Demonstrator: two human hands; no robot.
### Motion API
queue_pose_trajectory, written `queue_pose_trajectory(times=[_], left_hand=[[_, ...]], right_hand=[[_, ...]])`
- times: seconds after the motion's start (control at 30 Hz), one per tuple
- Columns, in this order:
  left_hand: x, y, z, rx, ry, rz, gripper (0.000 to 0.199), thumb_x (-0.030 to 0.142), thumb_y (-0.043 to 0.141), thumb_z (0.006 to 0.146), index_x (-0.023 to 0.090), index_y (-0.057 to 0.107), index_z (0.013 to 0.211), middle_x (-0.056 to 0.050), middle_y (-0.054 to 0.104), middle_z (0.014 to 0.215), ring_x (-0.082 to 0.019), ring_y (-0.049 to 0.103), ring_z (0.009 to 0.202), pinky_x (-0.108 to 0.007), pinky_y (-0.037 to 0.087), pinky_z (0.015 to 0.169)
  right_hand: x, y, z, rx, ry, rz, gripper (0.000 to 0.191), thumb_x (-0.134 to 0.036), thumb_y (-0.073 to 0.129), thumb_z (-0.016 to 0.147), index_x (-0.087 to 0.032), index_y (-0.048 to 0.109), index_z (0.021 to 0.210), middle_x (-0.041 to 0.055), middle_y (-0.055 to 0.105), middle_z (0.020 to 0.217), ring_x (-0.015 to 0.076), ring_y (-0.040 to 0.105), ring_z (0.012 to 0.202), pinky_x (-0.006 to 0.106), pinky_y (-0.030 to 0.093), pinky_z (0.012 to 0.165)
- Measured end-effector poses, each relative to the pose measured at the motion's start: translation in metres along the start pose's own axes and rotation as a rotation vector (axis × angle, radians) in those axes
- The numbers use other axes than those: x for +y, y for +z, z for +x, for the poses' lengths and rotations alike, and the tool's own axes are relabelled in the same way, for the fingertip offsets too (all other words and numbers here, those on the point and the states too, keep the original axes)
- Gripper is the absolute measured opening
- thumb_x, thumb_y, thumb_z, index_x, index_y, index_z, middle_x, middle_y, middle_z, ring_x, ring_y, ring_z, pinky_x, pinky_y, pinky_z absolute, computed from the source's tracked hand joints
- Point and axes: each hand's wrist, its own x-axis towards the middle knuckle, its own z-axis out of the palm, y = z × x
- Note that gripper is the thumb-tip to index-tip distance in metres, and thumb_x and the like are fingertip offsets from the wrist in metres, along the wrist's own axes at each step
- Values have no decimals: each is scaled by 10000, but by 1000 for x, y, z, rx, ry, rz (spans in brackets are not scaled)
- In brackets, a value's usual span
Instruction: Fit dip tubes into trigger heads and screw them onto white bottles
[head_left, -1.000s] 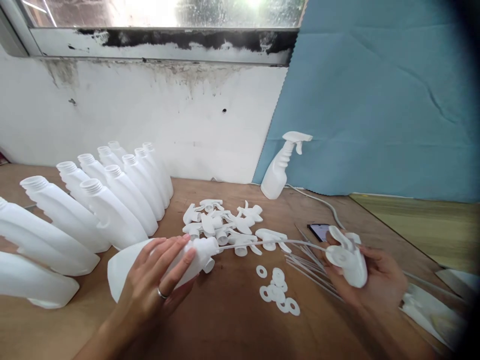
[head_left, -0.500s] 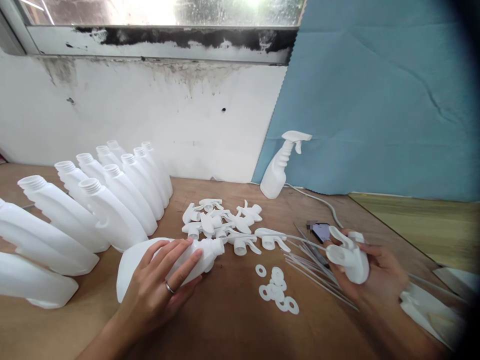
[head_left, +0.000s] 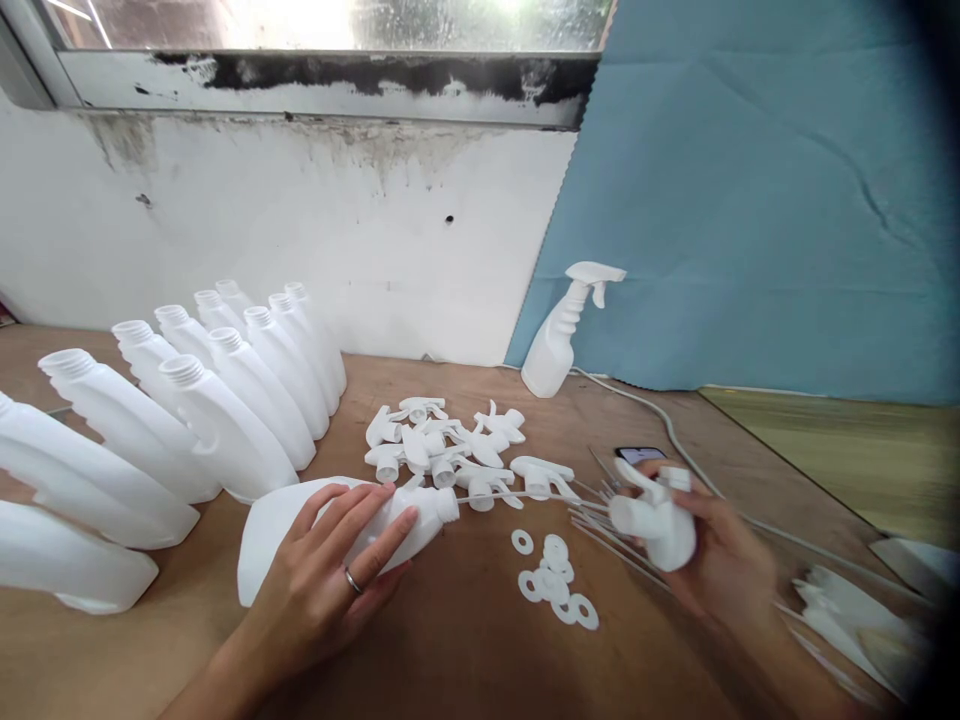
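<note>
A white spray bottle lies on its side on the table, its threaded neck pointing right. My left hand is wrapped over its grip section, a ring on one finger. In my right hand, slightly smeared by motion, is a white trigger sprayer head. A thin clear dip tube runs from the sprayer head leftward to the bottle's mouth, its far end apparently inside the neck. Between the hands lie white ring gaskets. Behind them is a pile of loose sprayer heads.
Several open white bottles stand in rows at left. One bottle with its sprayer fitted stands by the wall. Loose clear tubes, a phone, a cable and a plastic bag lie at right.
My right hand has moved left with the sprayer head, bringing it closer to the bottle. More of the tube now appears to be inside the neck. My left hand has barely shifted.
</note>
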Motion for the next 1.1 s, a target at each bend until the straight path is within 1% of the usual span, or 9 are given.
queue_pose_trajectory(times=[0.13, 0.23, 0.4, 0.5, 0.6, 0.73, 0.9, 1.0, 1.1], left_hand=[[6, 4, -2, -65, 39, 7, 414, 143, 621, 933, 150, 554, 1341, -169, 555, 1341, -312, 547, 1177, -525, 384, 1014], [13, 8, -2, -94, 84, 3, 404, 166, 613, 938, 171, 564, 1340, -150, 582, 1315, -298, 560, 1158, -507, 376, 1021], [23, 13, -3, -101, 151, 2, 378, 210, 614, 948, 183, 581, 1323, -125, 604, 1297, -282, 544, 1183, -484, 362, 1042], [26, 14, -3, -118, 154, -2, 408, 222, 626, 943, 190, 563, 1345, -118, 595, 1313, -284, 539, 1188, -482, 373, 1037], [27, 14, -3, -118, 169, -1, 386, 195, 596, 953, 180, 570, 1338, -120, 601, 1304, -285, 552, 1168, -483, 392, 1018], [27, 13, -2, -102, 169, 13, 351, 189, 558, 969, 181, 587, 1319, -122, 603, 1300, -288, 552, 1169, -487, 399, 1008], [26, 14, -2, -103, 172, 12, 351, 183, 555, 970, 177, 586, 1320, -125, 619, 1270, -287, 558, 1155, -484, 407, 997], [27, 14, -2, -105, 169, -2, 352, 189, 562, 969, 174, 585, 1321, -127, 611, 1281, -290, 552, 1166, -486, 403, 1002], [28, 14, -2, -87, 162, -9, 347, 184, 568, 966, 172, 593, 1312, -133, 602, 1293, -293, 545, 1182, -484, 390, 1013]], right_hand=[[13, 31, -28, -197, 237, 80, 366, -461, 761, 756, -248, 635, 1027, 37, 701, 922, 205, 644, 739, 257, 526, 589], [23, 48, -48, -355, 309, 27, 486, -539, 679, 859, -278, 521, 1238, 61, 717, 990, 222, 667, 806, 276, 533, 633], [28, 57, -61, -396, 212, -17, 559, -570, 609, 907, -318, 368, 1344, 56, 719, 972, 207, 671, 777, 280, 530, 651], [26, 56, -63, -401, 115, -112, 388, -553, 559, 940, -336, 489, 1254, 45, 700, 1002, 212, 665, 815, 290, 535, 680], [24, 54, -66, -510, -42, -287, 296, -528, 482, 980, -299, 658, 1049, 41, 669, 1018, 217, 633, 925, 278, 510, 768], [30, 51, -72, -625, -59, -338, 299, -406, 585, 937, -339, 567, 1228, 18, 621, 1100, 189, 624, 857, 246, 513, 724], [39, 55, -75, -527, -263, -466, 269, -246, 587, 910, -321, 568, 1168, 10, 622, 1078, 189, 613, 925, 237, 490, 787], [39, 57, -77, -495, -352, -525, 252, -250, 580, 918, -312, 555, 1162, 7, 626, 1041, 185, 612, 908, 235, 483, 787], [39, 56, -78, -492, -351, -528, 232, -290, 552, 940, -303, 533, 1171, 10, 615, 1015, 187, 612, 881, 248, 489, 785]])
